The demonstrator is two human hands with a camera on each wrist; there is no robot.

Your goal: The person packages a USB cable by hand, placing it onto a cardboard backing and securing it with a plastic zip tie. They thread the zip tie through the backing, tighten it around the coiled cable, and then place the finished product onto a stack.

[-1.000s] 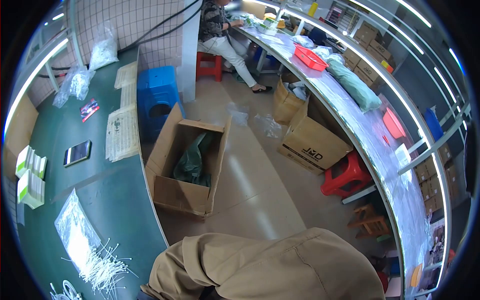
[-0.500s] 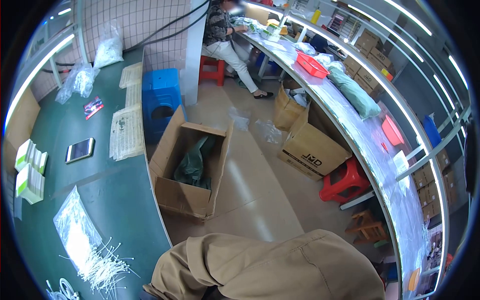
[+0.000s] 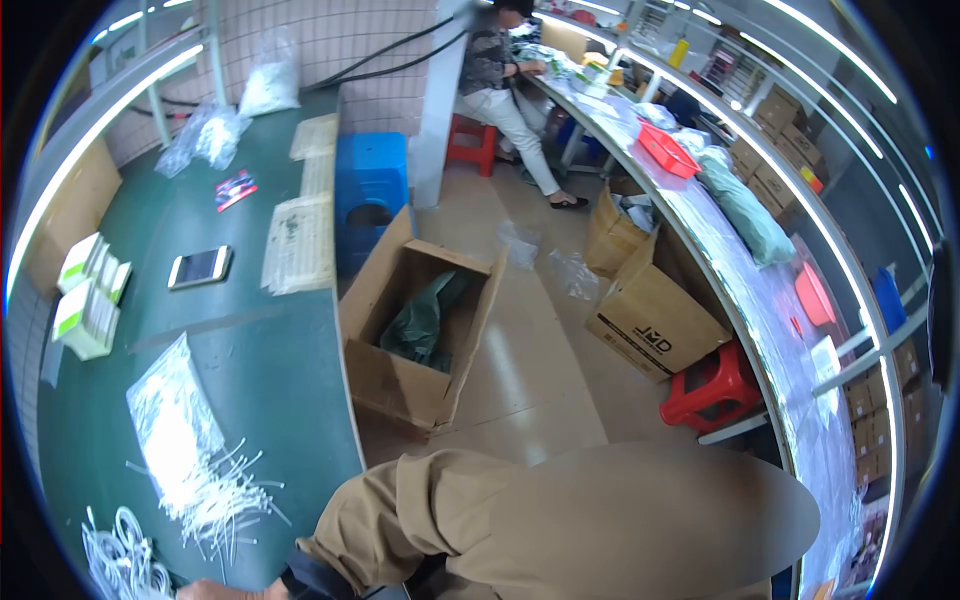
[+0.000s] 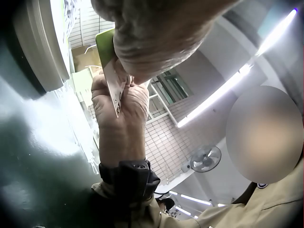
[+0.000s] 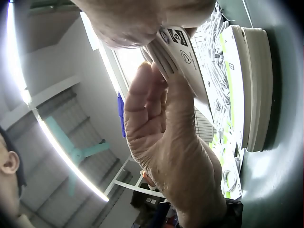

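Both hands are on a thin stack of white printed cards (image 5: 185, 59) with a green end, raised over the table. In the right wrist view my left hand (image 5: 175, 137) pinches the stack between thumb and fingers; the right hand (image 5: 147, 19) covers its upper end. From the left wrist, the right hand (image 4: 121, 111) grips a card (image 4: 109, 69) by its lower part, and the left hand (image 4: 166, 38) overlaps its side, fingertips mostly hidden. A thicker stack of similar cards (image 5: 256, 90) stands close by. In the head view only part of one hand (image 3: 225, 590) shows, beside coiled white cables (image 3: 125, 555).
On the green table (image 3: 280, 390) are a plastic bag (image 3: 175, 410), loose white strands (image 3: 225, 500), a phone (image 3: 200, 267) and white-and-green card stacks (image 3: 88, 320). A carton (image 3: 400, 385) and blue stool (image 3: 370, 180) stand alongside. Another person (image 3: 505, 95) sits at the far bench.
The head view has turned left, so the scene sits further right. Part of a hand and its dark cuff now show at the bottom left, and more of the white cables is visible.
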